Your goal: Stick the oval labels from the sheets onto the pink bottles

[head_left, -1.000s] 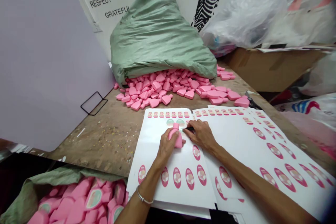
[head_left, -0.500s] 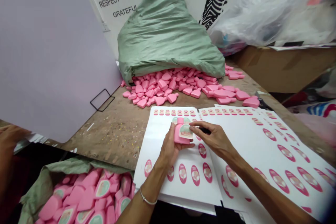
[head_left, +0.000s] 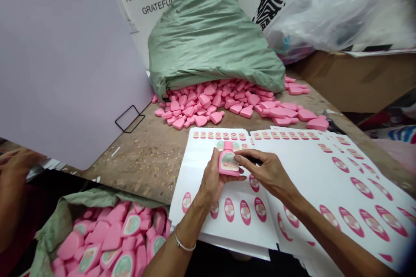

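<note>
My left hand (head_left: 210,181) is closed around a small pink bottle (head_left: 228,145), which stands upright over the sticker sheets. A green and cream label (head_left: 229,162) lies against the bottle's front. My right hand (head_left: 269,171) pinches the label's right edge between thumb and forefinger. A thin black object (head_left: 254,159) is tucked in the same hand; its kind is hidden. Beneath both hands lies a sheet of stickers (head_left: 203,169) with pink ovals and small labels. More printed sheets (head_left: 302,173) spread to the right.
Many pink bottles (head_left: 204,106) spill from a green sack (head_left: 211,43) at the back. Below the table edge, another sack (head_left: 53,225) holds pink bottles, several labelled. A pale panel (head_left: 65,65) stands left, beside a black wire stand (head_left: 130,119). Another person's hand (head_left: 19,164) shows far left.
The label has moved left, from jutting past the bottle's right side to lying squarely on its front. My hands stay in nearly the same place; the view has shifted slightly.
</note>
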`<move>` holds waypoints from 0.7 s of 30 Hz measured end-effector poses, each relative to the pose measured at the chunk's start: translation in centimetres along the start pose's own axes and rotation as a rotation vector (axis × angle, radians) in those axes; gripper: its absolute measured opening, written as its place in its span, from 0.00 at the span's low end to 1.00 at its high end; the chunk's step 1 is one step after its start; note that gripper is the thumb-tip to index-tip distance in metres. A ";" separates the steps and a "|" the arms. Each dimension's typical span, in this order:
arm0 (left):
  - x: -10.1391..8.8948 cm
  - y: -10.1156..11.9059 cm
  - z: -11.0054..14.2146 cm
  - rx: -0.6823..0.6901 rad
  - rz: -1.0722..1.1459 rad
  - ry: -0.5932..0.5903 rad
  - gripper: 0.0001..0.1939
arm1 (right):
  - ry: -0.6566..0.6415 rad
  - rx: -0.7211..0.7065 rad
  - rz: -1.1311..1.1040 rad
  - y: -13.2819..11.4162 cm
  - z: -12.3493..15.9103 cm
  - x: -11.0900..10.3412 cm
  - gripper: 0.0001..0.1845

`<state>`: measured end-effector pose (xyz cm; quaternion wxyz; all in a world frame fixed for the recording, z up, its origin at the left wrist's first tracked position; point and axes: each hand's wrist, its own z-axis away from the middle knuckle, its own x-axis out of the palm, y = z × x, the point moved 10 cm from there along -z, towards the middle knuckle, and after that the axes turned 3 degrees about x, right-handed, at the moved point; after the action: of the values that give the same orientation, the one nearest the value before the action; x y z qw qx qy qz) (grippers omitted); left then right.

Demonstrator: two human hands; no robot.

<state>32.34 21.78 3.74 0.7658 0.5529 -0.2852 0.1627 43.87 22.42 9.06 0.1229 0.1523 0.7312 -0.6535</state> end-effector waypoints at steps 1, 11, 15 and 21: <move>0.0 0.0 0.0 -0.004 0.006 0.001 0.26 | 0.011 -0.008 0.012 -0.1 0.0 -0.1 0.17; 0.6 0.9 0.4 0.040 -0.033 -0.093 0.20 | 0.047 -0.071 0.163 -0.7 -0.2 -0.3 0.17; 1.0 1.2 0.9 0.060 -0.099 -0.136 0.19 | 0.230 -0.120 0.442 -1.2 -0.5 -2.2 0.25; 1.6 1.7 2.3 0.035 -0.197 -0.161 0.22 | -0.140 0.090 -0.026 2.2 -1.6 2.3 0.38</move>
<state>32.02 20.04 6.51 0.7429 0.6029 -0.2871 0.0466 42.62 24.34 6.40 0.1582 0.1022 0.6928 -0.6961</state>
